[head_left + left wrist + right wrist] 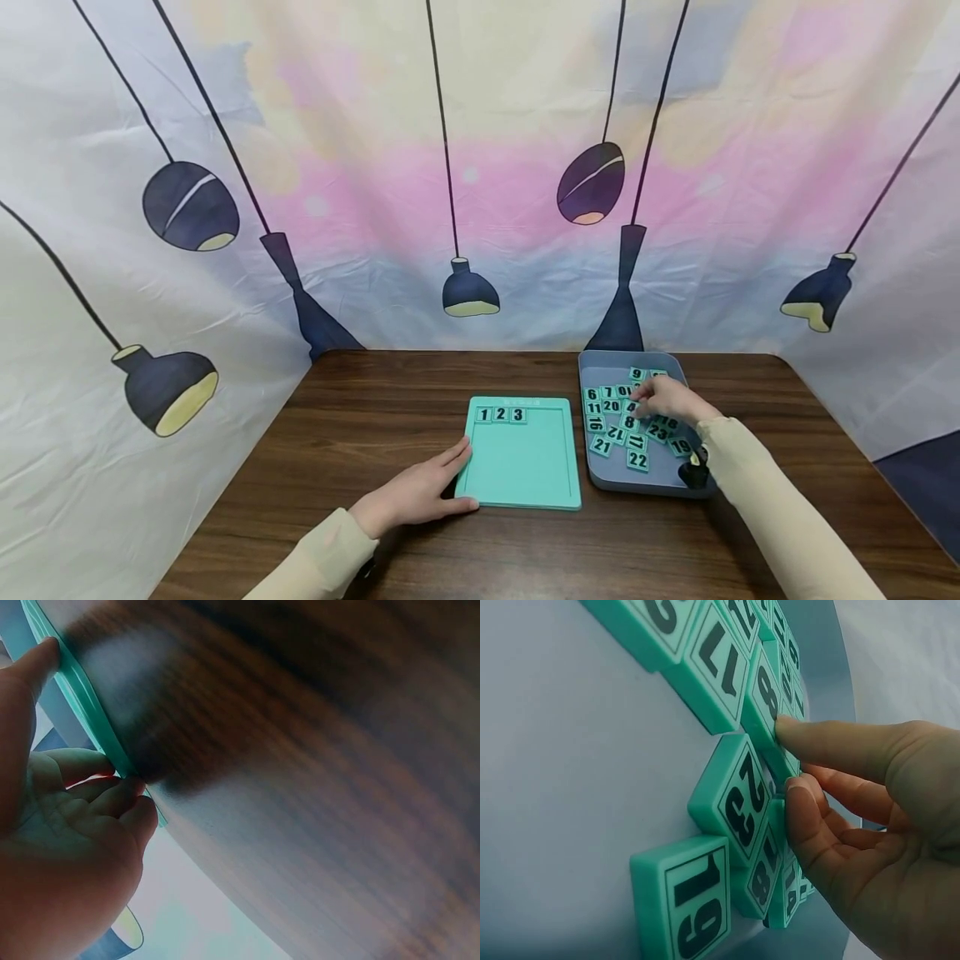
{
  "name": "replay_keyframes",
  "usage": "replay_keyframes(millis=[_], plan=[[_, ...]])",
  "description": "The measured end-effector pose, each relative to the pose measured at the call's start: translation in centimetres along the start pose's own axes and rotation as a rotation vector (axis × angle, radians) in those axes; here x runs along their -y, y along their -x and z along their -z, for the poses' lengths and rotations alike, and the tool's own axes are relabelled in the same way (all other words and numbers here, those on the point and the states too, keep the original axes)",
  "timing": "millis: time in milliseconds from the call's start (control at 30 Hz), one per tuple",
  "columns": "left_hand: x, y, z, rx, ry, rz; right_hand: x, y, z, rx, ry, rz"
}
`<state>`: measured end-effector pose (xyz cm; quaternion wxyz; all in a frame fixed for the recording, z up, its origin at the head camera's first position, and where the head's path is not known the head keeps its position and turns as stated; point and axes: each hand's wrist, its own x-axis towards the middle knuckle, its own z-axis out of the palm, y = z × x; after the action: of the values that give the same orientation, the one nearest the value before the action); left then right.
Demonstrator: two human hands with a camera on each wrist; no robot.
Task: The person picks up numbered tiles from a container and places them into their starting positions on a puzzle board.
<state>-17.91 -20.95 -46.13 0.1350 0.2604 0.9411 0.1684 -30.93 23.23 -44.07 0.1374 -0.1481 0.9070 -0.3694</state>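
A turquoise square board (517,467) lies on the table with number tiles 1, 2 and 3 (500,415) in its top left. My left hand (420,493) rests against the board's left edge, fingertips and thumb touching the rim (94,712). To the right, my right hand (671,400) reaches into a grey-blue tray (611,477) of loose number tiles. Its thumb and forefinger pinch a turquoise tile beside the 8 tile (765,690); in the head view the fingertips overlap the 4 tile (632,407). Fingers cover part of the pinched tile.
Several tiles lie scattered in the tray, among them the 22 tile (637,461), the 23 tile (739,795) and the 19 tile (686,904), some overlapping. The dark wooden table (360,417) ends at a curtain (510,208) printed with lamps.
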Motion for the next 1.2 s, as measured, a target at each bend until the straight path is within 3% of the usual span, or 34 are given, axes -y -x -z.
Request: replay_keyframes(millis=[367,667,967,1200], plan=[[0.0,0.3,-0.2,0.002,0.020,0.012,0.1,0.0,-0.4,-0.008,0.004,0.024],[0.0,0.1,-0.2,0.007,0.006,0.001,0.2,0.3,0.5,-0.019,-0.107,0.051],[-0.1,0.2,0.0,0.007,-0.003,0.001,3.2,-0.9,2.2,-0.100,-0.171,0.049],[-0.1,0.2,0.1,0.000,-0.004,-0.001,5.9,-2.6,1.8,-0.093,-0.193,0.089]])
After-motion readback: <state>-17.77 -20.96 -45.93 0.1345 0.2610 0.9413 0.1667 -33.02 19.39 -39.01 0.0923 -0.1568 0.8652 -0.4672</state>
